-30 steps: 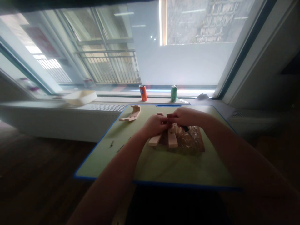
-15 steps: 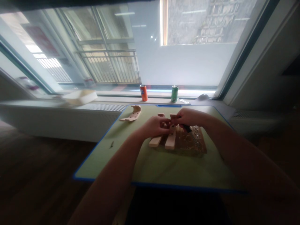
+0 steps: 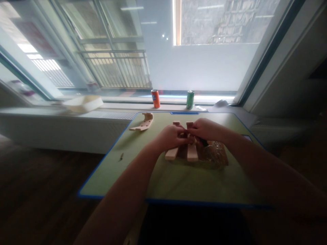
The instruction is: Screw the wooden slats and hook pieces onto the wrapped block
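Two pale wooden slats (image 3: 192, 154) lie side by side on a green mat (image 3: 163, 180), running away from me. My left hand (image 3: 171, 136) is closed over the left slat (image 3: 171, 153) near its middle. My right hand (image 3: 206, 130) is closed too, meeting the left one above the slats; a dark thin tool seems to poke out under it, but I cannot make it out. A crinkled clear plastic bag (image 3: 216, 153) lies just right of the slats, under my right wrist.
A curved wooden part (image 3: 143, 123) lies at the mat's far left. A small dark item (image 3: 121, 157) sits near the left edge. An orange can (image 3: 155, 98) and a green can (image 3: 189, 99) stand on the windowsill, with a white tray (image 3: 83, 103) further left.
The right slat has swung from angled to parallel with the left one. Both hands stayed together above the slats; the view shifted slightly.
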A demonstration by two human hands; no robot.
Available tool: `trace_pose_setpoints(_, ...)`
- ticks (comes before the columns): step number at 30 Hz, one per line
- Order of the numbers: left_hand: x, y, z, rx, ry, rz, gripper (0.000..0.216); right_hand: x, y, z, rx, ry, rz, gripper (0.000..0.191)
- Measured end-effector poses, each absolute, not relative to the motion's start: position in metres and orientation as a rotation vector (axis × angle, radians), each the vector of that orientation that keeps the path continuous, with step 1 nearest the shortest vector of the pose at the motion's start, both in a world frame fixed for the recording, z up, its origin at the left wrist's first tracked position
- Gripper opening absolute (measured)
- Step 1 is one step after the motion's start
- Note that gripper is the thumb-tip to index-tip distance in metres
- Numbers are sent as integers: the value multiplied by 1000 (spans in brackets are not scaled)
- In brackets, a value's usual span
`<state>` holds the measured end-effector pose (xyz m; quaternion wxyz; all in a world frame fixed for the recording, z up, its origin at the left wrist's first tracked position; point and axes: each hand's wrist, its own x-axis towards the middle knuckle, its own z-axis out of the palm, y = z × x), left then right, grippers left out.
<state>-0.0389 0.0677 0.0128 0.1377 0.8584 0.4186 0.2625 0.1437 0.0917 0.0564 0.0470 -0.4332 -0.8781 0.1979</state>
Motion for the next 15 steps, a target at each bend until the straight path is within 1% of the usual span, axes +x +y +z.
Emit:
trace_pose_setpoints(5, -39, 68, 12, 2476, 1210, 776, 37, 142, 89, 57, -1319, -2703, 646, 38)
trace_pose_setpoints(10, -37, 68, 13, 2487, 1266, 785, 50, 142, 94, 48, -1233, -2678, 821, 32)
trace_pose_setpoints(13, -36, 68, 14, 2504, 1308, 736, 46, 142, 95, 48, -1228, -2675, 874, 30)
trace_pose_setpoints(15, -35, 70, 14, 2519, 1333, 703, 42, 141, 94, 50, -1255, -2674, 834, 29)
